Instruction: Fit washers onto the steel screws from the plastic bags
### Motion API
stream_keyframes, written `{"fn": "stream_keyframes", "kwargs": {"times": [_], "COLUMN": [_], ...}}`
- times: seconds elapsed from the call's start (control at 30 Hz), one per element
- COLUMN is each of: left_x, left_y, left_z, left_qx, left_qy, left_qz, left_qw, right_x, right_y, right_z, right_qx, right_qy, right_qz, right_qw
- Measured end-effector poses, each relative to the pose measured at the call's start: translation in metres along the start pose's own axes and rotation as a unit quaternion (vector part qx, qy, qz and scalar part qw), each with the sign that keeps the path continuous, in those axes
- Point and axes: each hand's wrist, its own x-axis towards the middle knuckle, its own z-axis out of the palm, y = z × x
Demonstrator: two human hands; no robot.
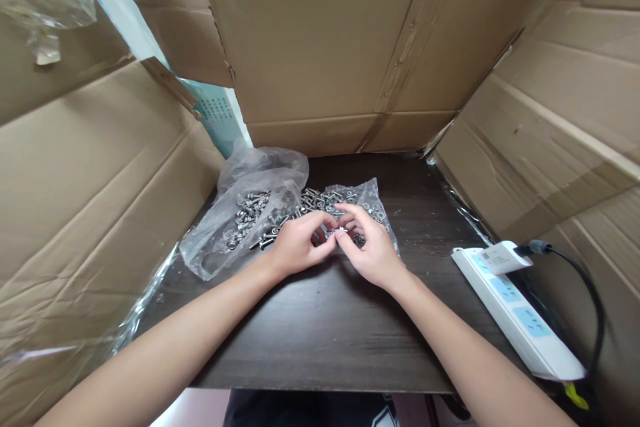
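Note:
Above the table, my left hand (304,240) and my right hand (367,243) meet fingertip to fingertip. Both are closed in a pinch on a small metal bolt (341,230), mostly covered by the fingers, so its details are unclear. Just behind the hands lies a heap of loose bolts (313,199). More bolts show in and around a clear plastic bag (210,240) on the left. Beyond my right hand, washers (367,208) and other small hardware rest on a second clear plastic bag (373,190).
A dark wooden table (320,327) carries everything. Cardboard walls stand at the back (320,33), left (100,167) and right (565,100). At the right edge lies a white power strip (520,313) with a plugged-in adapter (503,258) and a black cable (595,293).

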Motion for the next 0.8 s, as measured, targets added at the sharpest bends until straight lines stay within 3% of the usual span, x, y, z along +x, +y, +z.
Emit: {"fn": "stream_keyframes", "kwargs": {"times": [0.47,0.8], "left_x": [-0.0001,-0.0008], "left_y": [-0.0038,-0.0053], "left_z": [0.0008,0.0005], "left_qx": [0.012,0.009], "left_qy": [-0.001,-0.006], "left_qz": [-0.027,-0.031], "left_qw": [1.0,0.999], "right_x": [0.0014,0.0021], "right_y": [0.004,0.0012], "right_z": [0.0036,0.003], "right_qx": [0.07,0.064], "right_qy": [0.033,0.05], "right_qz": [0.054,0.066], "right_qw": [0.996,0.994]}}
